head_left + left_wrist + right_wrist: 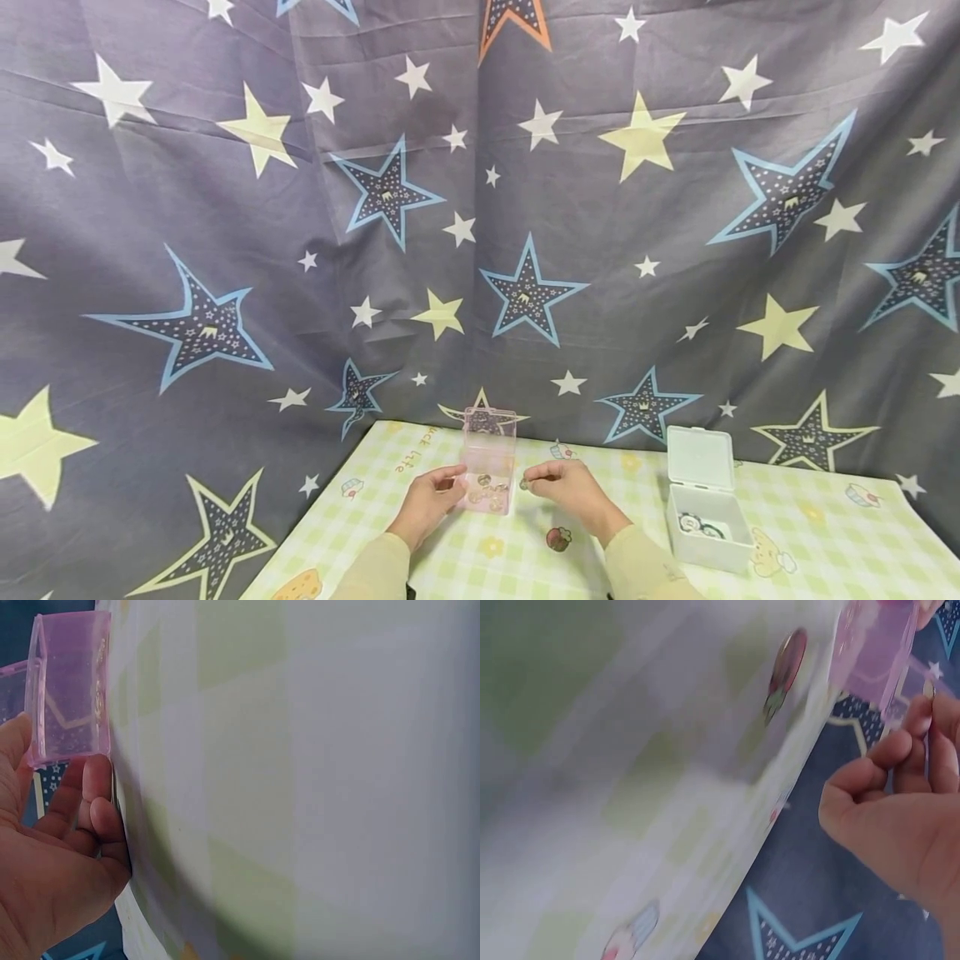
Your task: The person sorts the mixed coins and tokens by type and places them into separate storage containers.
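A clear pink plastic box (487, 500) stands on the cloth with its lid (490, 442) raised at the back. Several round coin-like pieces (484, 480) lie inside it. My left hand (429, 504) holds the box at its left side, with the thumb by the rim in the left wrist view. Just right of the box, my right hand (573, 492) pinches a small coin-like disc (524, 484) between thumb and fingertips. Its thin edge shows in the right wrist view (928, 689); its markings are too small to tell.
To the right stands a white box (708, 542) with its lid (701, 458) up and dark-and-white round pieces (701, 527) inside. A green-checked cloth (450, 575) covers the table. Behind it hangs a dark star-patterned curtain (570, 200).
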`<state>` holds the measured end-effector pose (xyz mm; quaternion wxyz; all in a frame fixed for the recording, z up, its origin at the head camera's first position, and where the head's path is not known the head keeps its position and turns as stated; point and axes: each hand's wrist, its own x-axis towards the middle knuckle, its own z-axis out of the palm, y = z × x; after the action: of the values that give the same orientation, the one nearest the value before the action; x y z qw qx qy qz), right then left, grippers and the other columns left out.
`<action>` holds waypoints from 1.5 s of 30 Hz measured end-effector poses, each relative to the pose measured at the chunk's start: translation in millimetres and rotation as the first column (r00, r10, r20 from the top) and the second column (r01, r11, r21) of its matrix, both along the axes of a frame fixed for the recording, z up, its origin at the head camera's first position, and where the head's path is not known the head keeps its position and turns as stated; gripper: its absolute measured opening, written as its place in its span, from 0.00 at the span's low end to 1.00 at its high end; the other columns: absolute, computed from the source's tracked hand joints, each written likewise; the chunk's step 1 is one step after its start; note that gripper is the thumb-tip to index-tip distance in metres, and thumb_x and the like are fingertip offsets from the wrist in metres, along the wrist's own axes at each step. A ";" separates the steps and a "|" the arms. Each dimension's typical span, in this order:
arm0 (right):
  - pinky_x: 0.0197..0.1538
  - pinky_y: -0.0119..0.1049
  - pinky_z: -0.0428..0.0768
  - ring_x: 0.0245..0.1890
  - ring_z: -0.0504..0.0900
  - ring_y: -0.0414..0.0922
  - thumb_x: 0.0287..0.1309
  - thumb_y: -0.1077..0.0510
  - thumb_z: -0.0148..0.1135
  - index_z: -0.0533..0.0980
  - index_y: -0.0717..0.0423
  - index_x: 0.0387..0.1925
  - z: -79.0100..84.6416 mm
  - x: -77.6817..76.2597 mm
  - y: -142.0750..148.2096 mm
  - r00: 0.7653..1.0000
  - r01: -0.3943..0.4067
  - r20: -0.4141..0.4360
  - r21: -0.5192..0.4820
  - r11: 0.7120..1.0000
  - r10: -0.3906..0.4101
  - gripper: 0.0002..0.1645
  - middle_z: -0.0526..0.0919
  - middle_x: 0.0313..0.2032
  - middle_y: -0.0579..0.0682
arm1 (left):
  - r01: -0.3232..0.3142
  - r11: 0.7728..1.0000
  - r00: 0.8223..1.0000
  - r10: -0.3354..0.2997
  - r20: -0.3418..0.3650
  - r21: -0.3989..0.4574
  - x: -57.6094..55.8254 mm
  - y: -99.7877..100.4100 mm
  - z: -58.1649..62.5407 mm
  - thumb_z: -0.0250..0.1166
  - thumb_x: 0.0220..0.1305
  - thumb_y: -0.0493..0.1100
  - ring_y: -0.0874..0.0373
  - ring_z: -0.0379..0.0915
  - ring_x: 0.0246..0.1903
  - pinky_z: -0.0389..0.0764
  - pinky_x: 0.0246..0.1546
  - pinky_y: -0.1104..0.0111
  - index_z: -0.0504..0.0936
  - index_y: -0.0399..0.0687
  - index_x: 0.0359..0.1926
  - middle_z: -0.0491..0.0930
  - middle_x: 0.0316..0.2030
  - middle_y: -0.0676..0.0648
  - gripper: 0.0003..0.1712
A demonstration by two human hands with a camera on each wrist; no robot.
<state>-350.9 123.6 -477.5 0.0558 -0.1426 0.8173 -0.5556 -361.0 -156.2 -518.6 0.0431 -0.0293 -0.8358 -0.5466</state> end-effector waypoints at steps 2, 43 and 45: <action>0.60 0.51 0.85 0.52 0.87 0.47 0.69 0.57 0.68 0.87 0.61 0.51 0.1 0.2 -8.5 1.000 0.024 -0.010 -0.003 1.000 -0.024 0.14 0.91 0.52 0.55 | 0.006 1.000 1.000 -0.006 -0.006 0.002 -0.2 0.7 0.2 0.71 0.70 0.41 0.46 0.82 0.56 0.89 0.44 0.67 0.84 0.39 0.65 0.86 0.55 0.35 0.24; 0.37 0.32 0.76 0.31 0.77 0.40 0.61 0.61 0.74 0.87 0.59 0.36 -25.0 11.8 52.1 0.997 -0.036 -0.049 0.307 0.951 0.054 0.04 0.89 0.32 0.48 | 0.001 1.000 1.000 -0.001 0.021 0.020 -1.2 -0.3 -1.2 0.71 0.72 0.42 0.49 0.82 0.55 0.89 0.46 0.64 0.84 0.40 0.66 0.85 0.56 0.36 0.24; 0.37 0.33 0.77 0.32 0.77 0.41 0.62 0.59 0.76 0.87 0.60 0.37 -23.1 12.8 52.3 0.993 -0.111 0.003 0.284 0.952 0.115 0.07 0.89 0.33 0.48 | 0.000 1.000 1.000 0.000 0.023 0.020 -2.0 -0.1 -1.4 0.71 0.72 0.43 0.49 0.82 0.55 0.89 0.46 0.65 0.84 0.41 0.66 0.85 0.56 0.36 0.24</action>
<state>-338.2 175.9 -500.6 0.1020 -0.1833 0.8793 -0.4276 -363.0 -156.3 -520.0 0.0337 -0.0226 -0.8307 -0.5553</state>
